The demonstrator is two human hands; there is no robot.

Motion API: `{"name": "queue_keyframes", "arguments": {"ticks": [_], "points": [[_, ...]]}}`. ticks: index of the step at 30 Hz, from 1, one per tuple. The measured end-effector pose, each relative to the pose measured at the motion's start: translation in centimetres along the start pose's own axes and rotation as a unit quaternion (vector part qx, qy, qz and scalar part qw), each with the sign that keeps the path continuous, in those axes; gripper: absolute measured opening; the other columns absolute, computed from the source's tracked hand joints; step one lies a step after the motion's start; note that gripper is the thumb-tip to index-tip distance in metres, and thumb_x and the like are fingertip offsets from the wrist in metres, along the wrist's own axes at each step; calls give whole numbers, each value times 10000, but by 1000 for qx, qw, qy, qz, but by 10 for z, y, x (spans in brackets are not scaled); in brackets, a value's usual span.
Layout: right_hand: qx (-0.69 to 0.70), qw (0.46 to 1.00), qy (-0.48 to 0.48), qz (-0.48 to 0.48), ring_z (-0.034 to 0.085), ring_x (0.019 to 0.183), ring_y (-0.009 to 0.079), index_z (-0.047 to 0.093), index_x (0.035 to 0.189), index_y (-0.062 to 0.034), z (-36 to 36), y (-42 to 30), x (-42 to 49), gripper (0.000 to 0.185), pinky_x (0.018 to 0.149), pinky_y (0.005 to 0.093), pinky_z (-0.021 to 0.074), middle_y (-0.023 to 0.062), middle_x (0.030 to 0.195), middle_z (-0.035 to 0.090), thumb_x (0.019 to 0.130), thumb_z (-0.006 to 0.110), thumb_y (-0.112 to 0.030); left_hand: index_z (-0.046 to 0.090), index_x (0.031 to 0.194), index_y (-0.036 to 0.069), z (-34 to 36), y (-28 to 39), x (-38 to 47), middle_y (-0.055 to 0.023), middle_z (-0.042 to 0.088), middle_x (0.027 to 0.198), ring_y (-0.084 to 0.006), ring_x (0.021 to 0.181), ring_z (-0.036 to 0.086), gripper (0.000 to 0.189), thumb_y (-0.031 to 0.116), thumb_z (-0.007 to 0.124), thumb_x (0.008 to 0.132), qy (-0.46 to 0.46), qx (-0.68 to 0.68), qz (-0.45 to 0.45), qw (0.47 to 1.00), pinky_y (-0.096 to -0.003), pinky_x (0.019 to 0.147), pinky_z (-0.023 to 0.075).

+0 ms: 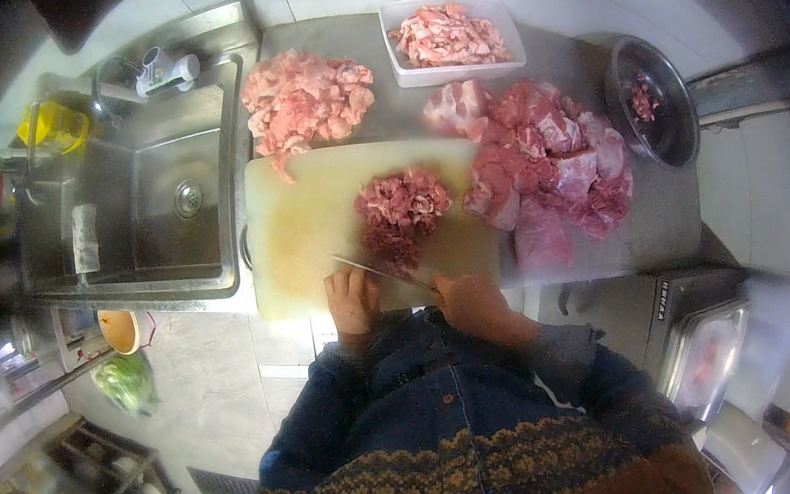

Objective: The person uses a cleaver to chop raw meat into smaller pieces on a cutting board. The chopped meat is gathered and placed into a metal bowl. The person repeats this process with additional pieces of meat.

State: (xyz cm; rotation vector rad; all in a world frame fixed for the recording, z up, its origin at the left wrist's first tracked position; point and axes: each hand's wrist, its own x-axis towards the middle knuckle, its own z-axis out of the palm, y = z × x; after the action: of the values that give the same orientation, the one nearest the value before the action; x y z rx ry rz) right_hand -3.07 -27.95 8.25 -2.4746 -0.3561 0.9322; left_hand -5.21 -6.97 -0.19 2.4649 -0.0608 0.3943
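My right hand (470, 306) grips the handle of a knife (382, 271), whose thin blade points up and left across the cutting board (300, 215). My left hand (354, 304) is at the board's near edge, close below the blade's tip, with its fingertips towards the blade. Whether those fingers touch the blade or hold anything is unclear. Just beyond the knife lies a pile of chopped red meat (404, 204), its nearer part cut finer and darker. Large chunks of raw meat (555, 148) are heaped at the board's right side, partly overlapping it.
Pale fatty meat pieces (306, 100) lie heaped behind the board. A white plastic tub (461, 71) of cut meat stands at the back. To the right, a metal bowl (678, 108) holds a little meat. A stainless-steel sink (197, 237) adjoins on the left.
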Motion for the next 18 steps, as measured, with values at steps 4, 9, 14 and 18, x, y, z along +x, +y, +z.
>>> {"name": "queue_keyframes", "arguments": {"ticks": [4,9,14,18], "points": [[-54,998,-8,16,638,784,431,613,982,-43,3,-14,11,243,712,553,482,243,806,651,899,491,-235,606,1005,53,5,-10,-3,-131,564,973,-337,864,511,286,2,595,723,-2,2,5,1000,-426,771,445],[8,999,28,-24,636,804,437,625,943,-35,11,-46,61,241,734,557,479,253,806,646,896,471,-213,612,1039,54,5,-17,-6,-130,571,1004,-336,887,510,334,9,605,708,-29,-11,22,999,-423,781,444],[13,1000,26,3,634,792,439,622,902,-28,-5,-31,24,265,713,555,479,266,814,639,906,457,-235,618,1012,59,7,-20,-6,-130,579,959,-333,863,517,324,17,619,692,19,-30,31,999,-413,755,447],[17,1000,-5,-4,631,770,436,616,919,-29,1,-33,27,250,693,550,477,258,806,640,902,473,-233,614,986,62,6,-19,-7,-129,578,961,-331,865,527,304,6,624,687,-11,-30,13,999,-410,753,450]]}}
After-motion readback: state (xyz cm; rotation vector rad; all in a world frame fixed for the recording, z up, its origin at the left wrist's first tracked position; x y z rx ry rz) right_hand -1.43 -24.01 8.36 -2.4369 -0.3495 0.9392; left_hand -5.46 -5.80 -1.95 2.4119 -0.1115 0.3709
